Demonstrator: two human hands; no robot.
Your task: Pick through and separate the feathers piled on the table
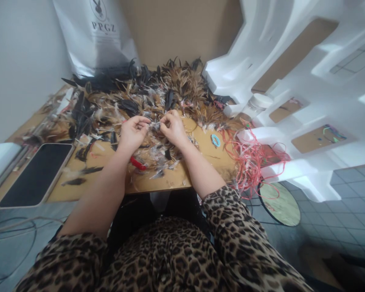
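Our right hand [174, 129] is holding a small greyish tuft [154, 126] in a pinch over feathers [166, 155] lying on the tabletop [207, 157]. Our left hand [132, 134] is curling nearly closed beside the tuft; whether it is gripping, we cannot tell.

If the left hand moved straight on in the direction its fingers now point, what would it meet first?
The left hand would probably first meet the small greyish feather tuft showing between the two hands, with the right hand beyond it; the depth is unclear.
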